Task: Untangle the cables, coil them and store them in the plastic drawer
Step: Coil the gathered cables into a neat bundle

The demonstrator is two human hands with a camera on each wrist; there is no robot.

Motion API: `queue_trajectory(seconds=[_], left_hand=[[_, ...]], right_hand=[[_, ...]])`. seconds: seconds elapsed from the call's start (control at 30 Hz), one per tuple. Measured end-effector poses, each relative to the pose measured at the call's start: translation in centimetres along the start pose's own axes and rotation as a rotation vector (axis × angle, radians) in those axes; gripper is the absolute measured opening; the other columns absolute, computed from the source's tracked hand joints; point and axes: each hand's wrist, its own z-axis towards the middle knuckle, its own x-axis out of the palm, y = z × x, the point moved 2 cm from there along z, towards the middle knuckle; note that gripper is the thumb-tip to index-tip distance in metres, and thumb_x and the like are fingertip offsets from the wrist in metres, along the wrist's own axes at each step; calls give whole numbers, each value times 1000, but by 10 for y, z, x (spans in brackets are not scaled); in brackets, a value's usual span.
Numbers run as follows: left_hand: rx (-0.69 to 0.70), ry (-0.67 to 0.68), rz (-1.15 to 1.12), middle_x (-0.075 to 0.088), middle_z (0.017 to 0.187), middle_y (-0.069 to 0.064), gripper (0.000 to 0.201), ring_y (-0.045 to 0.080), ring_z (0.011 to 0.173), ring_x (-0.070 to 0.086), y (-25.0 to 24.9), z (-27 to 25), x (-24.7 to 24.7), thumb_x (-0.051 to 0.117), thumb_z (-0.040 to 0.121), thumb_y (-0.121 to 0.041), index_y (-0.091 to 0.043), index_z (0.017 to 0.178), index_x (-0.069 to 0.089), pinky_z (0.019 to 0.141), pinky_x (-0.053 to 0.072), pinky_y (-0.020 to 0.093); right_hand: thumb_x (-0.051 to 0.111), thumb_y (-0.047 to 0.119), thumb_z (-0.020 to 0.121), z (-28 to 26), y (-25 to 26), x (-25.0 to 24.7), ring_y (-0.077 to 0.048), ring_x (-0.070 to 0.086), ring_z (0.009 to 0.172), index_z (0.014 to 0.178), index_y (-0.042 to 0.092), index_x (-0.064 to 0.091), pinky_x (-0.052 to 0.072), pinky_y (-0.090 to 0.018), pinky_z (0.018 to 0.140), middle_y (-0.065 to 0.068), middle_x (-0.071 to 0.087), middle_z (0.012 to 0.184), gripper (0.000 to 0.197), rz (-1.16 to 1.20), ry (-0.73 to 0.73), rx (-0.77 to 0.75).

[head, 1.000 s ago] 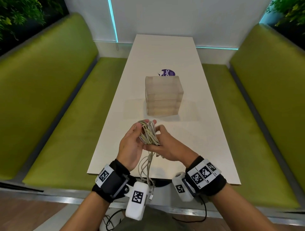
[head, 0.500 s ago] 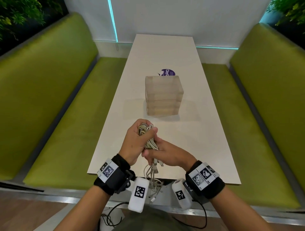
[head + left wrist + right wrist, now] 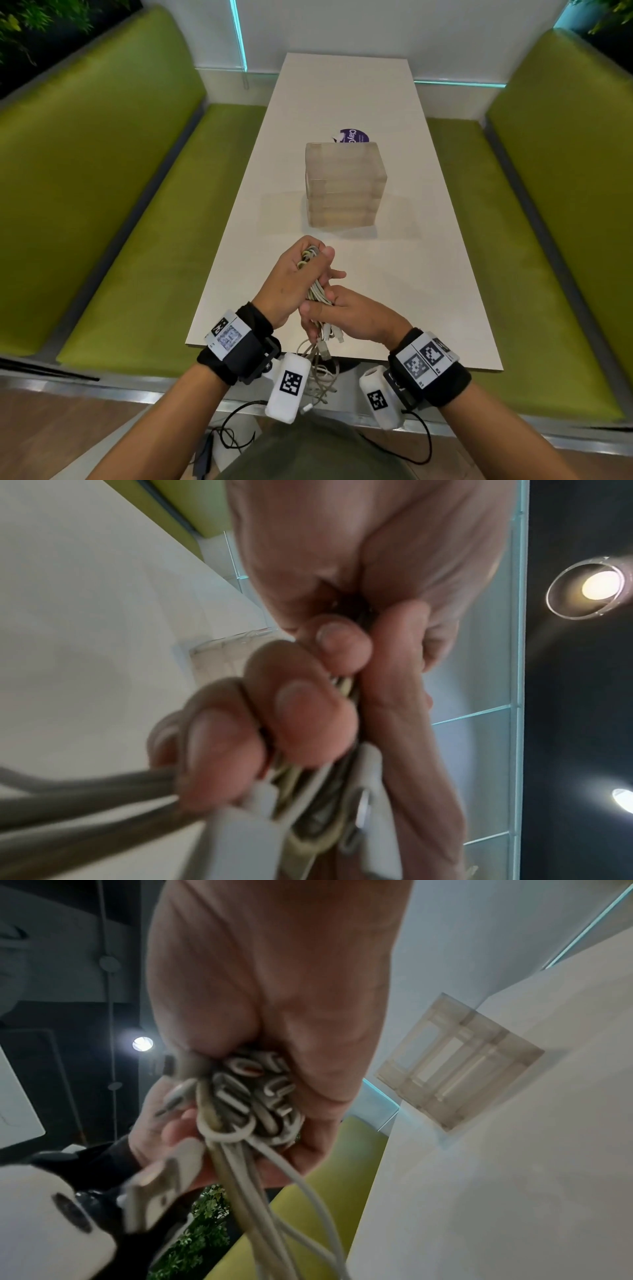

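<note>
A bundle of pale grey cables [image 3: 318, 292] is held upright over the near end of the white table [image 3: 404, 274]. My left hand [image 3: 308, 260] grips the bundle's looped top, fingers [image 3: 308, 718] curled round the cables [image 3: 68, 807]. My right hand [image 3: 322, 318] grips the lower part, where the folded strands [image 3: 253, 1096] bunch in the palm. Loose ends with connectors [image 3: 320, 373] dangle below the table edge; a USB plug [image 3: 161, 1185] hangs close by. The translucent plastic drawer unit [image 3: 344, 185] [image 3: 459, 1061] stands further up the table, its drawers closed.
A purple round sticker [image 3: 354, 137] lies behind the drawer unit. Green benches [image 3: 154, 240] [image 3: 534, 240] flank the table on both sides. A white wall closes the far end. Black wires [image 3: 236, 431] trail on the floor near my lap.
My left hand went from an open palm under the bundle to a fist round its top. My right hand slid down to the lower part, and the dangling ends shifted.
</note>
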Motion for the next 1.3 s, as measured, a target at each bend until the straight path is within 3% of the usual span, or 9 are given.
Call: queue_trajectory(seconds=[0.2,0.33,0.47,0.57,0.63,0.77,1.07,1.17,1.3], left_hand=[[108,4,50,60,71,4,21,18,70,66,0,1,-3,57,90,-25,-9,98,48,91,53,45],[5,96,115,58,118,3,80,10,99,64,20,1,-18,62,79,-29,-28,143,14,78,53,24],[0,284,262,64,101,-11,69,9,98,64,52,-13,-14,63,87,-35,-38,141,20,85,50,27],[-36,194,249,60,70,-4,32,14,66,58,56,-13,-10,57,88,-36,-29,117,46,74,47,44],[-81,230,244,53,56,-7,18,12,52,49,54,-14,-7,50,91,-35,-19,99,53,62,44,32],[-127,280,259,38,45,-6,39,14,41,40,57,-19,-4,39,93,-43,-15,68,51,48,38,21],[-151,286,150,36,49,-4,37,10,40,37,57,-21,-18,39,94,-36,-8,76,54,47,35,19],[-158,251,152,27,52,-6,36,9,44,23,57,-21,-20,43,92,-38,-12,70,52,44,24,17],[-165,282,226,29,53,-5,35,11,47,24,49,-23,-25,44,94,-36,-11,71,54,46,24,19]], right_hand=[[49,26,96,-1,1,-6,-20,51,64,63,16,53,43,-31,68,-3,55,62,34,-27,-103,8],[49,32,95,-2,7,-19,-17,53,62,67,21,59,44,-34,68,3,56,62,32,73,-233,-77],[50,31,94,-3,7,-36,-31,54,77,84,7,66,43,-41,61,-11,63,78,31,372,-378,-149],[53,28,91,-3,6,-37,-27,55,72,83,9,58,46,-36,62,-9,58,75,21,554,-435,-171],[53,27,92,-2,8,-37,-19,52,63,78,13,53,46,-33,62,-2,52,67,20,618,-477,-200],[50,25,95,0,13,-36,-13,42,53,75,15,49,45,-26,54,2,41,60,22,729,-531,-227],[52,29,91,-3,21,-46,-13,43,54,76,15,48,45,-26,55,2,42,61,21,769,-571,-276],[54,28,92,-5,21,-49,-15,44,54,76,14,49,44,-28,56,1,43,60,22,684,-549,-253],[56,20,95,-13,26,-56,-19,49,54,78,6,56,45,-27,54,-3,49,60,22,139,-492,-119]])
